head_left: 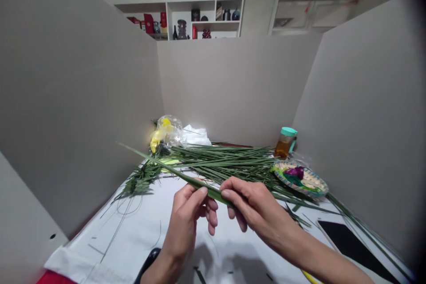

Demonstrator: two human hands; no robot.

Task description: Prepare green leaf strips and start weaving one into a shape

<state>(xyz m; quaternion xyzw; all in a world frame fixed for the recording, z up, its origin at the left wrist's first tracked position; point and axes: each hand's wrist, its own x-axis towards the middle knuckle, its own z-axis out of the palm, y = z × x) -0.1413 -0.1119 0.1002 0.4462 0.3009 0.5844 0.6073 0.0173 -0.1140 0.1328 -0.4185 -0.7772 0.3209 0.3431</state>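
A long green leaf blade [176, 172] slants across the middle, its thin tip pointing to the upper left. My left hand [191, 208] pinches it between thumb and fingers. Just to the right, my right hand [249, 202] grips the same leaf near its broader end, thumb on top. Both hands are held above the white tabletop, close together. Behind them lies a large pile of long green leaves [229, 159]. The leaf's right end is partly hidden by my right hand.
At right stand a jar with a turquoise lid [285, 142], a woven basket [319, 182] with coloured pieces, and a dark tablet-like slab [356, 248]. Leaf cuttings [140, 182] and a plastic bag with yellow items [166, 131] lie left. Grey panels [239, 88] enclose the table.
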